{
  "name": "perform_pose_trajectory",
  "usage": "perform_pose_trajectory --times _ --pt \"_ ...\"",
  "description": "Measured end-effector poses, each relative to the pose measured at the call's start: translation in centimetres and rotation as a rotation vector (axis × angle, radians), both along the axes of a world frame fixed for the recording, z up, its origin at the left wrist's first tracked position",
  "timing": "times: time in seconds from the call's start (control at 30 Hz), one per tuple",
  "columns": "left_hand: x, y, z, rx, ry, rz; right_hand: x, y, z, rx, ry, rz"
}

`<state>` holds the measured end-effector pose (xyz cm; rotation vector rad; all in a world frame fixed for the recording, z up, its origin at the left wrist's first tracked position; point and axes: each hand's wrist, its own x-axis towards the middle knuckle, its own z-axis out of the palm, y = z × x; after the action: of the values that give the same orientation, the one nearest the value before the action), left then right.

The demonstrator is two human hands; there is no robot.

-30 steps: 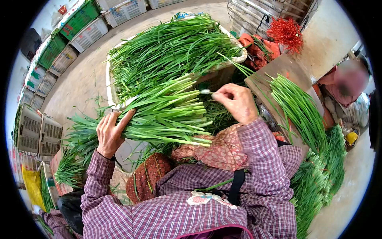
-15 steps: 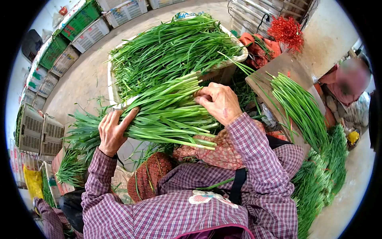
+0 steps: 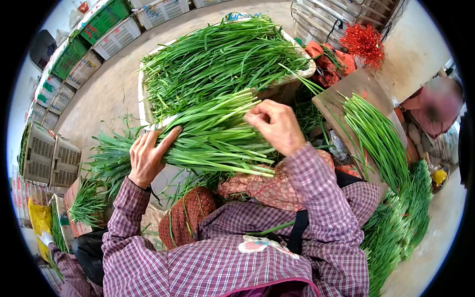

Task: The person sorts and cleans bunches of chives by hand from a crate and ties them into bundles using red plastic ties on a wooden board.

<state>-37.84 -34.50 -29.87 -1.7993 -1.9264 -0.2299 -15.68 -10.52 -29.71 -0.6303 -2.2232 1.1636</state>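
My left hand [image 3: 147,157] grips a bunch of garlic chives [image 3: 213,136], thumb across the top of the leaves. The pale stem ends point right and the dark leaf tips droop left. At the stem ends my right hand [image 3: 278,126] is closed in a pinch, slightly blurred; whatever sits between its fingertips is hidden. Just beyond the bunch stands a white crate [image 3: 142,101] heaped with loose chives [image 3: 222,59]. Another bunch of chives [image 3: 376,133] lies on a wooden board [image 3: 341,109] to my right.
Red ties [image 3: 363,43] hang in a cluster behind the board. More chives [image 3: 396,222] are piled on the floor at right. Stacked crates [image 3: 118,37] line the left wall. Other people sit at right [image 3: 435,106] and lower left [image 3: 69,270].
My right hand has lifted slightly away from the stem ends. The left hand still holds the bunch. The whole view has shifted a little, and a gloved hand now shows at lower left.
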Motion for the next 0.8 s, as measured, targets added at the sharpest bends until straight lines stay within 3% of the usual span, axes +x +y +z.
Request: perform_pose_trajectory --times 0.07,0.13,0.2,0.3,0.4,0.8 --pt "-0.4 -0.2 -0.3 0.003 0.004 0.009 1.5 1.0 0.9 -0.022 0.116 0.036" --pt "-0.6 -0.5 -0.5 -0.012 0.01 0.031 3.1 1.7 1.8 -0.265 0.208 0.061" --pt "-0.7 -0.5 -0.5 -0.001 0.018 0.02 4.5 1.4 2.4 -0.25 0.164 0.084" --pt "-0.8 -0.4 -0.7 -0.009 0.017 0.032 5.5 0.0 2.5 0.113 -0.066 0.14" --pt "-0.8 -0.4 -0.7 -0.009 0.014 0.055 5.4 -2.0 2.1 0.359 -0.015 0.114" --pt "-0.5 -0.1 -0.1 0.017 0.037 0.116 4.7 -7.0 1.5 0.553 -0.286 -0.063"
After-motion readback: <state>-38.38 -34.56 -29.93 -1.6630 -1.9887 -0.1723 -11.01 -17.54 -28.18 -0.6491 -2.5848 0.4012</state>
